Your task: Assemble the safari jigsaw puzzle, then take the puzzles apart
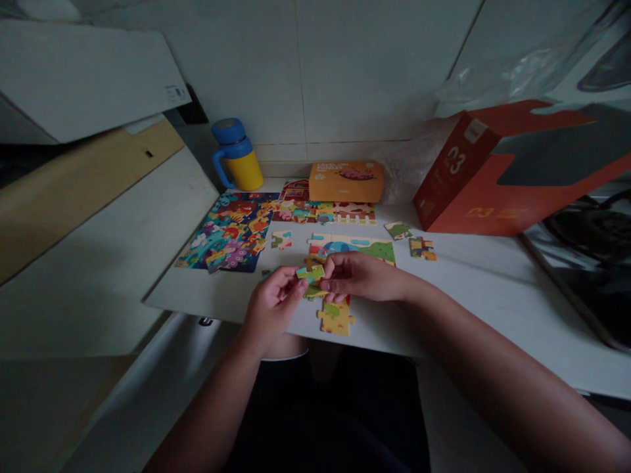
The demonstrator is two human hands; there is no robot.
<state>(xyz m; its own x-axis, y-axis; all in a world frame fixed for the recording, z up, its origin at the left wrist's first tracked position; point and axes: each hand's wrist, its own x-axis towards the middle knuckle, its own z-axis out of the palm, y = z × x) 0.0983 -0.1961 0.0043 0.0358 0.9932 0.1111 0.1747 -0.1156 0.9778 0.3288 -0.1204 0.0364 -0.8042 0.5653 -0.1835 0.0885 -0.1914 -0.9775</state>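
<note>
A small green, yellow and blue puzzle piece is held just above the table between my hands. My left hand pinches its left side between thumb and fingers. Curled fingers of my right hand close on its right edge. Behind and below the hands lies a partly joined puzzle with a blue animal and green hills, partly covered by my right hand. Nearer to me is a yellow puzzle piece. Loose puzzle pieces lie farther off: one pale, one green and one brown and yellow.
A dark blue animal puzzle and a farm puzzle lie toward the back of the white table. Against the wall stand an orange puzzle box and a yellow-blue bottle. At right are a large red box and a stove.
</note>
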